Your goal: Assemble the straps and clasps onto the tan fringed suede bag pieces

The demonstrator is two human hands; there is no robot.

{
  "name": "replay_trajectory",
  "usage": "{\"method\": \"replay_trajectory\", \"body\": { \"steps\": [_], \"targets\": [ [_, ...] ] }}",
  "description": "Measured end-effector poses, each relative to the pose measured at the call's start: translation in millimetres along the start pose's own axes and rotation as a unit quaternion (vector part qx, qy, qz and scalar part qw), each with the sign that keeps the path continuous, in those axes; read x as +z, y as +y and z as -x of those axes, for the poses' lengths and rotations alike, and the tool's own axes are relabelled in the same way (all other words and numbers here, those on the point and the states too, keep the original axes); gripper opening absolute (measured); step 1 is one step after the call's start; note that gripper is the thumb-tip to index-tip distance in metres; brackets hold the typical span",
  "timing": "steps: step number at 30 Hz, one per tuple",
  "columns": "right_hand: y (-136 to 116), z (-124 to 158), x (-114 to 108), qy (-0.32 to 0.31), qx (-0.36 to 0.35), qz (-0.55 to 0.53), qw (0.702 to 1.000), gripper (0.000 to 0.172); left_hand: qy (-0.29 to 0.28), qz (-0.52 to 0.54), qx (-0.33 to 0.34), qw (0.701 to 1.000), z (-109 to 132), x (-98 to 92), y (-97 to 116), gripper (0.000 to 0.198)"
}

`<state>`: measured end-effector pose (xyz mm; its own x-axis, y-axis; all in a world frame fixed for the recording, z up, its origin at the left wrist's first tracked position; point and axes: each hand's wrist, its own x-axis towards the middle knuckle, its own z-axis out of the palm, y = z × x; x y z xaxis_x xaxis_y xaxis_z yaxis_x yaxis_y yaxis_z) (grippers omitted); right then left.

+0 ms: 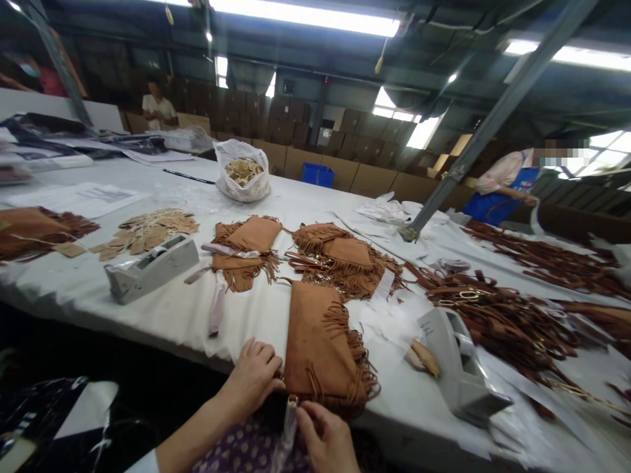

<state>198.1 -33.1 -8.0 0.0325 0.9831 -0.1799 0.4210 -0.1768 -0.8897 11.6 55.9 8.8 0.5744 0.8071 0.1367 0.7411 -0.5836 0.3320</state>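
A brown fringed suede bag point(318, 338) lies flat at the table's front edge, its fringe toward the right. My left hand point(254, 374) is at the bag's lower left edge, thumb and fingers closed on it. By the near left corner, a strap wrapped in clear plastic point(288, 430) hangs down past the edge, with a gold-coloured metal ring at its top. My right hand point(328, 437) is beside this ring, its thumb and fingers closed at the wrapped strap; the exact contact is partly hidden.
Grey tape dispensers stand left point(152, 269) and right point(463, 368). More fringed bags point(350, 253), a pile of brown straps point(493, 315), tan tags point(152, 230) and a plastic sack point(241, 171) lie on the white table point(256, 309). A co-worker point(513, 177) stands at the far right.
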Motion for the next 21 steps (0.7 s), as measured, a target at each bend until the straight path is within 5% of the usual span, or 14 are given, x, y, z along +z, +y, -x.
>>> {"method": "replay_trajectory", "body": {
  "steps": [3, 5, 12, 16, 21],
  "targets": [
    [8.4, 2.3, -9.9, 0.220, -0.050, 0.153, 0.962, 0.044, -0.005, -0.040, -0.003, 0.999, 2.9, 10.3, 0.0, 0.008],
    [13.7, -0.3, -9.1, 0.267, -0.084, 0.228, 0.933, 0.050, 0.004, -0.043, -0.003, 0.999, 7.1, 15.2, -1.4, 0.012],
    [12.4, -20.8, 7.4, 0.258, -0.130, 0.366, 0.885, 0.043, 0.075, 0.093, -0.084, 0.989, 26.7, 17.0, 1.8, 0.025],
    [7.3, -31.2, 3.3, 0.236, -0.131, 0.385, 0.882, 0.041, 0.085, 0.254, -0.180, 0.946, 44.9, 32.6, 4.0, 0.028],
    [9.1, -55.7, -1.7, 0.192, -0.187, 0.373, 0.888, 0.042, 0.136, 0.331, -0.271, 0.894, 53.8, 65.2, -4.2, 0.034]
  ]
}}
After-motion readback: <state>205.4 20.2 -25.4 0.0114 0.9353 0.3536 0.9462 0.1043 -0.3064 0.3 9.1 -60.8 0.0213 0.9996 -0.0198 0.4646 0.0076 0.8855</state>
